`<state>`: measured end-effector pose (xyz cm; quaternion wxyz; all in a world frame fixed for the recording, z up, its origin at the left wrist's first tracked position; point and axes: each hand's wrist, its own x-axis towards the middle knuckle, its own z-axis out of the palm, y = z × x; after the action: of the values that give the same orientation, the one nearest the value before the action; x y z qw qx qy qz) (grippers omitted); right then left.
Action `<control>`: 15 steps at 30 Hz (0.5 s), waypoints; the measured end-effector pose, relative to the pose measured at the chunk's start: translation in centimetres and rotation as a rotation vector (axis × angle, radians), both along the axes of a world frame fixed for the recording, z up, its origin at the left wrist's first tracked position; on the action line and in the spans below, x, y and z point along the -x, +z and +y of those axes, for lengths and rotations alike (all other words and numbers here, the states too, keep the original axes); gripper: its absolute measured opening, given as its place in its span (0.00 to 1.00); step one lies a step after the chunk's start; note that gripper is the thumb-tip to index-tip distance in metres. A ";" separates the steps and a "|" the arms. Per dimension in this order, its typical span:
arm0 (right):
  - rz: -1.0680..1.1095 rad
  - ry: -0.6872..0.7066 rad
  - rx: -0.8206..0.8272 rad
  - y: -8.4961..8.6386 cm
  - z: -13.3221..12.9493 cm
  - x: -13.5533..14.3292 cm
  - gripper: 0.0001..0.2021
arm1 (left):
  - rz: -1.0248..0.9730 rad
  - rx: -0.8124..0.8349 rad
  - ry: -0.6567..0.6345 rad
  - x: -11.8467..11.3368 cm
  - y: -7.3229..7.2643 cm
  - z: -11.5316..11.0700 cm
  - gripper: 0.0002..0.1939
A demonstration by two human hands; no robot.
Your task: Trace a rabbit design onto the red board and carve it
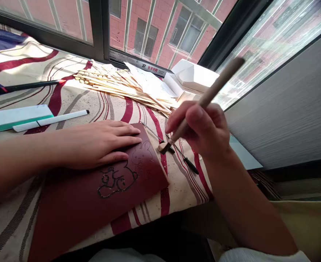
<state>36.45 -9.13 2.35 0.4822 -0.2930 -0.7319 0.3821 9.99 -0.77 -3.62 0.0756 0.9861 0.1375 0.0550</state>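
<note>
Centre-right, our right hand (208, 129) clenches the tool (220, 83); our left hand's (104, 143) released, flat grip could let the board (78, 213) slide.

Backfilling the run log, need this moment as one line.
left hand: flat on dark red rectangular board | right hand: holding brown wooden-handled tool, dark tip near board edge | board: animal-like outlines | under board: maroon-striped cloth

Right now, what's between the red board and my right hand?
Between the red board and your right hand, the head view shows a small tan piece and thin dark-handled tools on striped cloth, near the tip of your held tool.
</note>
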 end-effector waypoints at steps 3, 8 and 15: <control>-0.012 0.137 0.097 1.1 2.6 1.7 0.18 | -0.043 0.015 0.053 -0.2 -0.4 0.1 0.36; 0.262 0.316 0.361 -1.0 3.7 3.3 0.11 | -0.020 0.002 0.284 -1.1 0.1 -0.7 0.33; 0.309 0.198 0.518 -2.8 2.5 4.2 0.07 | 0.215 -0.286 0.559 -1.7 1.2 -2.2 0.36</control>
<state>32.26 -6.67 -0.49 0.4574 -0.2717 -0.5535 0.6408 11.72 -2.97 -2.46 -0.0968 0.9109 0.4010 -0.0122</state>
